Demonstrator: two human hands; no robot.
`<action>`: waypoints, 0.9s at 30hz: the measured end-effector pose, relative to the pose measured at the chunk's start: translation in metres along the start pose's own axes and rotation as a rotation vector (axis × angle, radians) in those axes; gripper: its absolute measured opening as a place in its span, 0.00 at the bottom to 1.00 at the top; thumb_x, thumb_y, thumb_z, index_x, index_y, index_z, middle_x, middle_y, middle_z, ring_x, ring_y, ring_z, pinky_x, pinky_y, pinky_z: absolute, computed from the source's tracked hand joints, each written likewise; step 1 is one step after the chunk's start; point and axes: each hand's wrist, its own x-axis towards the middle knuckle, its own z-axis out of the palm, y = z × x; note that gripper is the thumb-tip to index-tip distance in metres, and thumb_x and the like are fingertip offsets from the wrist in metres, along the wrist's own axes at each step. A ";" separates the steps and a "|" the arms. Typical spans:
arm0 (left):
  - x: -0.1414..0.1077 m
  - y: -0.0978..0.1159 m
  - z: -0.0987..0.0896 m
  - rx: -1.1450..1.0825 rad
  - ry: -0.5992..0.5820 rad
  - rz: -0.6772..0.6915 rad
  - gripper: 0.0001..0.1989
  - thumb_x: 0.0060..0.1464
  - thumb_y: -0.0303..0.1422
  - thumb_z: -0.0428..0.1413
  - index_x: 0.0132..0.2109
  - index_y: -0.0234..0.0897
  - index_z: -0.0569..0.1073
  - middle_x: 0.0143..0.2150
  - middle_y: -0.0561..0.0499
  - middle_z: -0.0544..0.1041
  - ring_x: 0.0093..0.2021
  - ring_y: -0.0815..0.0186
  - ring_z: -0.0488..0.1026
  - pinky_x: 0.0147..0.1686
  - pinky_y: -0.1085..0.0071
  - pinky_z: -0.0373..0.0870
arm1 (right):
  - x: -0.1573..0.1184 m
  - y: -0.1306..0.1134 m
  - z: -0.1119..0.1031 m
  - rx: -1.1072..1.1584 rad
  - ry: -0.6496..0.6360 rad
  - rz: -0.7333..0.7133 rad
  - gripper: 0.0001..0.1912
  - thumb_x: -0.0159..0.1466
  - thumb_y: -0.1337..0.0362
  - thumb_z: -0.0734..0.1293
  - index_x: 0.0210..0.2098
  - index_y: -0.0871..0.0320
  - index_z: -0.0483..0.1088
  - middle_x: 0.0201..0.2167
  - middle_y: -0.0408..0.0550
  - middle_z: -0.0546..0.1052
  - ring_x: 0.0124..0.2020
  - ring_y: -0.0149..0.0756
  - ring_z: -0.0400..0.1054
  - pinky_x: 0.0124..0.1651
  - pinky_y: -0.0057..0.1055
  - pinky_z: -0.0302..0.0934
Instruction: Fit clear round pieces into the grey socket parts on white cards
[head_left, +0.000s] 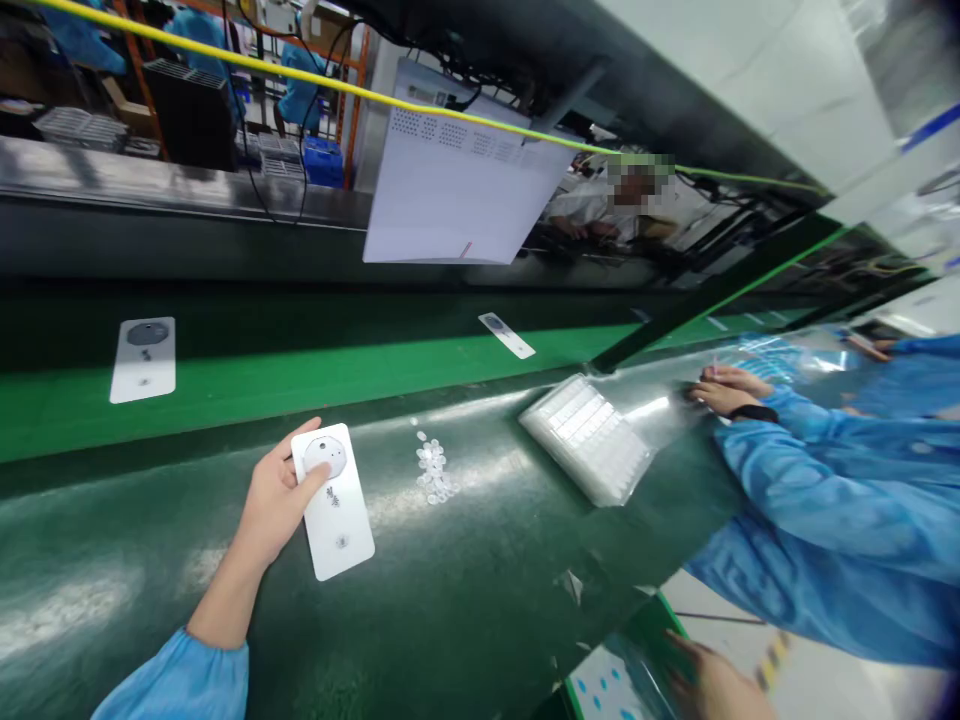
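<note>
My left hand grips a white card by its upper left edge, thumb on the round grey print and fingers behind. The card is tilted slightly above the dark green bench. To its right lies a small pile of clear round pieces. At the bottom right, my right hand is smeared by motion beside a green-edged bin with blue-dotted sheets and clear plastic inside. Whether that hand holds anything is not visible.
Two more white cards lie on the green belt behind the bench. Clear plastic trays stand in a stack right of the pile. A co-worker in blue sleeves works at the right. A white panel hangs above the belt.
</note>
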 end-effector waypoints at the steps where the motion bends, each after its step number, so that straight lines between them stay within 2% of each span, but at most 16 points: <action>1: 0.000 0.000 0.000 0.005 0.002 0.000 0.51 0.42 0.40 0.73 0.69 0.32 0.61 0.42 0.41 0.82 0.37 0.58 0.80 0.35 0.69 0.78 | -0.003 -0.016 0.004 -0.016 0.066 -0.014 0.14 0.49 0.43 0.66 0.21 0.44 0.73 0.24 0.59 0.77 0.25 0.61 0.74 0.29 0.52 0.65; 3: 0.000 0.000 -0.001 0.018 0.006 0.003 0.52 0.41 0.41 0.73 0.69 0.33 0.61 0.42 0.41 0.82 0.37 0.57 0.80 0.35 0.69 0.78 | -0.008 -0.067 0.010 0.029 0.109 -0.076 0.17 0.59 0.45 0.62 0.31 0.47 0.77 0.31 0.58 0.80 0.31 0.58 0.76 0.33 0.50 0.68; 5: 0.000 0.001 -0.001 0.030 0.010 0.004 0.53 0.40 0.43 0.74 0.69 0.32 0.61 0.43 0.41 0.82 0.37 0.57 0.80 0.35 0.69 0.78 | -0.010 -0.128 0.017 0.149 0.130 -0.254 0.20 0.64 0.47 0.62 0.39 0.53 0.78 0.38 0.56 0.82 0.35 0.54 0.77 0.39 0.47 0.71; 8: 0.000 0.002 0.000 0.037 0.009 -0.002 0.55 0.39 0.44 0.74 0.69 0.32 0.60 0.43 0.40 0.82 0.36 0.57 0.80 0.34 0.68 0.78 | -0.007 -0.205 0.037 0.275 -0.042 -0.516 0.19 0.69 0.50 0.63 0.40 0.56 0.79 0.37 0.54 0.81 0.32 0.45 0.76 0.36 0.39 0.71; 10: -0.001 0.002 0.001 0.035 0.008 0.005 0.54 0.39 0.44 0.74 0.69 0.31 0.61 0.42 0.40 0.82 0.36 0.57 0.80 0.34 0.68 0.78 | -0.002 -0.234 0.053 0.291 -0.123 -0.610 0.19 0.70 0.51 0.63 0.40 0.57 0.80 0.36 0.53 0.81 0.30 0.42 0.75 0.37 0.37 0.71; 13: -0.003 0.000 0.002 0.047 -0.001 0.036 0.52 0.42 0.43 0.72 0.69 0.32 0.60 0.40 0.41 0.81 0.35 0.57 0.80 0.32 0.69 0.78 | 0.007 -0.247 0.067 0.277 -0.173 -0.652 0.19 0.71 0.54 0.61 0.38 0.58 0.80 0.36 0.53 0.81 0.33 0.43 0.76 0.41 0.38 0.70; 16: -0.005 -0.004 0.003 0.065 -0.033 0.076 0.50 0.48 0.41 0.69 0.72 0.37 0.55 0.37 0.44 0.81 0.31 0.58 0.79 0.28 0.70 0.76 | 0.013 -0.245 0.067 0.287 -0.223 -0.648 0.20 0.71 0.53 0.61 0.35 0.58 0.79 0.35 0.53 0.81 0.35 0.44 0.75 0.41 0.38 0.69; 19: -0.007 -0.009 0.005 0.071 -0.012 0.138 0.50 0.53 0.38 0.66 0.75 0.46 0.46 0.38 0.46 0.81 0.28 0.60 0.78 0.27 0.69 0.76 | 0.014 -0.247 0.060 0.398 -0.289 -0.525 0.22 0.68 0.47 0.63 0.35 0.59 0.77 0.31 0.53 0.79 0.30 0.42 0.74 0.36 0.37 0.67; 20: -0.008 -0.011 0.006 0.081 0.007 0.173 0.48 0.54 0.37 0.65 0.74 0.46 0.48 0.40 0.45 0.81 0.29 0.61 0.78 0.27 0.69 0.76 | 0.013 -0.249 0.057 0.464 -0.341 -0.456 0.24 0.67 0.44 0.64 0.35 0.60 0.77 0.28 0.51 0.78 0.27 0.41 0.72 0.33 0.35 0.66; 21: -0.008 -0.014 0.008 0.107 0.022 0.214 0.43 0.55 0.37 0.64 0.73 0.45 0.54 0.42 0.44 0.80 0.29 0.61 0.78 0.28 0.70 0.76 | 0.011 -0.253 0.055 0.535 -0.410 -0.389 0.26 0.65 0.41 0.66 0.35 0.60 0.76 0.25 0.50 0.76 0.24 0.38 0.70 0.29 0.33 0.64; 23: -0.009 -0.020 0.011 0.225 0.033 0.312 0.26 0.56 0.36 0.62 0.62 0.40 0.73 0.45 0.42 0.80 0.31 0.61 0.78 0.30 0.70 0.75 | 0.005 -0.264 0.051 0.651 -0.582 -0.312 0.28 0.62 0.38 0.68 0.34 0.61 0.74 0.21 0.46 0.73 0.18 0.32 0.63 0.23 0.28 0.58; 25: -0.010 -0.025 0.014 0.382 -0.004 0.398 0.12 0.58 0.35 0.61 0.48 0.40 0.82 0.45 0.43 0.80 0.36 0.60 0.78 0.36 0.69 0.76 | -0.001 -0.280 0.048 0.683 -0.736 -0.343 0.28 0.62 0.39 0.68 0.34 0.61 0.73 0.20 0.44 0.72 0.17 0.28 0.59 0.21 0.26 0.54; 27: -0.011 -0.028 0.016 0.484 -0.104 0.440 0.08 0.59 0.35 0.62 0.44 0.43 0.84 0.46 0.45 0.81 0.42 0.58 0.79 0.43 0.67 0.75 | -0.006 -0.297 0.043 0.646 -0.835 -0.444 0.24 0.65 0.43 0.68 0.33 0.60 0.73 0.21 0.43 0.72 0.19 0.29 0.62 0.23 0.25 0.57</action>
